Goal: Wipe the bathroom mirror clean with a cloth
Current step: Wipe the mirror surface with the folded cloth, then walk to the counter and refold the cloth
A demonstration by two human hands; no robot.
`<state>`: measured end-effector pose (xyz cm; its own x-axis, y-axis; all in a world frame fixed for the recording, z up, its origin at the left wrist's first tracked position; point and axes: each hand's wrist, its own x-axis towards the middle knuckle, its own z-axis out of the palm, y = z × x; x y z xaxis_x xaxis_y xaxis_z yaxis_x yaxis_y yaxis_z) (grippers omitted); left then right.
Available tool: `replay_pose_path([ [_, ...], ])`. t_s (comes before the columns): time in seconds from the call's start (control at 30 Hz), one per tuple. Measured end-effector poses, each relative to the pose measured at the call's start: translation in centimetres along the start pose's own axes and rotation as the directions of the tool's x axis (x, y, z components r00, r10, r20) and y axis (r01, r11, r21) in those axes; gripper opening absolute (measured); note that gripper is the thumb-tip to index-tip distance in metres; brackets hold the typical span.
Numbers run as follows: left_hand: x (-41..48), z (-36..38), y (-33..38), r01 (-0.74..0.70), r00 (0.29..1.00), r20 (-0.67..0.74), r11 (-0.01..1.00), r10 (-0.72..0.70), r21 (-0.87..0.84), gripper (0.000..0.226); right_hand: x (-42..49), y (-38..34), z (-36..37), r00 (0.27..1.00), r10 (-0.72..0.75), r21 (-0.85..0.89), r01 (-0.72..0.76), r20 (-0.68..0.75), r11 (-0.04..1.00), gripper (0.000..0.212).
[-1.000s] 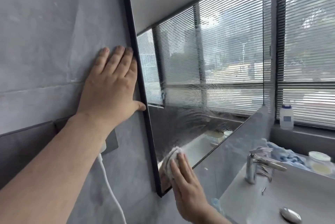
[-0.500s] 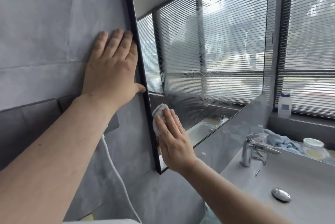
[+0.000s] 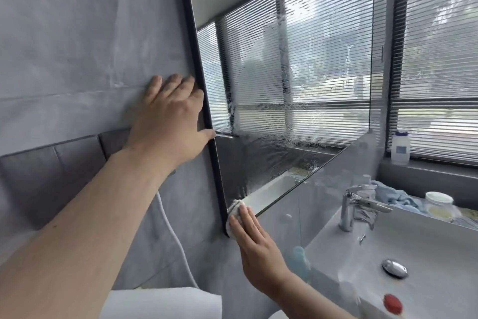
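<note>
The black-framed bathroom mirror (image 3: 297,86) hangs on the grey wall and reflects window blinds; swirled wet smears cover its lower part. My right hand (image 3: 254,243) presses a small white cloth (image 3: 234,211) flat against the mirror's bottom-left corner, fingers spread over it. My left hand (image 3: 169,122) lies flat on the wall beside the mirror's left frame, with the thumb touching the frame edge.
A grey sink (image 3: 419,261) with a chrome faucet (image 3: 354,205) and drain plug (image 3: 394,268) sits below right. A white bottle (image 3: 400,148) stands on the window ledge. A blue cloth (image 3: 393,196), a lidded jar (image 3: 439,205) and a white cord (image 3: 176,238) are nearby.
My right hand moved the cloth up along the mirror's left edge, then back down to the bottom-left corner. My left hand stayed on the wall by the frame.
</note>
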<state>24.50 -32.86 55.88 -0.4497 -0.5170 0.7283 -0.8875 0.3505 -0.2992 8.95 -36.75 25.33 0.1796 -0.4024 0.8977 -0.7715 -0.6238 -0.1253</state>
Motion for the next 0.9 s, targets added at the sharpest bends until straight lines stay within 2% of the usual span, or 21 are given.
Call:
replay_pose_path([
  [0.07, -1.4, -1.0, 0.7, 0.025, 1.0, -0.006, 0.985, -0.027, -0.172, 0.075, 0.4, -1.3, -0.9, 0.992, 0.122, 0.09, -0.12, -0.014, 0.989, 0.065],
  [0.13, -3.2, -1.9, 1.4, 0.042, 0.997, -0.052, 0.951, -0.061, -0.307, 0.067, 1.1, -3.1, -2.2, 0.952, 0.302, 0.239, -0.283, -0.045, 0.929, 0.058],
  [0.23, -6.3, -2.9, 1.9, 0.053, 0.987, -0.109, 0.879, -0.118, -0.474, 0.053, 2.8, -6.4, -5.1, 0.825, 0.561, 0.412, -0.488, -0.069, 0.769, 0.045],
  [0.3, -8.4, -3.3, 2.2, 0.097, 0.984, -0.066, 0.808, -0.166, -0.581, 0.045, 4.0, -8.7, -7.5, 0.736, 0.676, 0.561, -0.571, 0.029, 0.599, 0.044],
  [0.37, -10.4, -3.4, 2.4, 0.153, 0.981, 0.014, 0.725, -0.195, -0.672, 0.041, 4.8, -10.6, -9.7, 0.721, 0.69, 0.682, -0.535, 0.061, 0.498, 0.035],
  [0.47, -13.1, -3.5, 3.1, 0.217, 0.975, 0.14, 0.597, -0.174, -0.772, 0.039, 5.9, -12.7, -12.6, 0.723, 0.689, 0.74, -0.493, 0.055, 0.458, 0.02],
  [0.53, -14.4, -3.7, 3.6, 0.229, 0.973, 0.176, 0.523, -0.15, -0.821, 0.029, 6.3, -13.6, -14.1, 0.721, 0.684, 0.784, -0.485, 0.108, 0.387, 0.02],
  [0.6, -15.3, -3.9, 3.8, 0.248, 0.968, 0.193, 0.482, -0.16, -0.841, 0.031, 6.6, -14.7, -15.4, 0.723, 0.673, 0.807, -0.486, 0.156, 0.335, 0.019],
  [0.73, -17.0, -3.5, 4.3, 0.296, 0.947, 0.203, 0.431, -0.248, -0.853, 0.059, 5.9, -16.3, -16.7, 0.699, 0.694, 0.807, -0.504, 0.172, 0.308, 0.014],
  [0.8, -17.7, -3.4, 5.3, 0.33, 0.935, 0.239, 0.396, -0.263, -0.857, 0.06, 5.2, -16.6, -17.3, 0.691, 0.699, 0.796, -0.522, 0.184, 0.307, 0.015],
  [0.9, -18.5, -2.9, 6.7, 0.386, 0.908, 0.308, 0.279, -0.286, -0.879, 0.059, 4.1, -16.5, -18.1, 0.688, 0.696, 0.76, -0.56, 0.205, 0.33, 0.016],
])
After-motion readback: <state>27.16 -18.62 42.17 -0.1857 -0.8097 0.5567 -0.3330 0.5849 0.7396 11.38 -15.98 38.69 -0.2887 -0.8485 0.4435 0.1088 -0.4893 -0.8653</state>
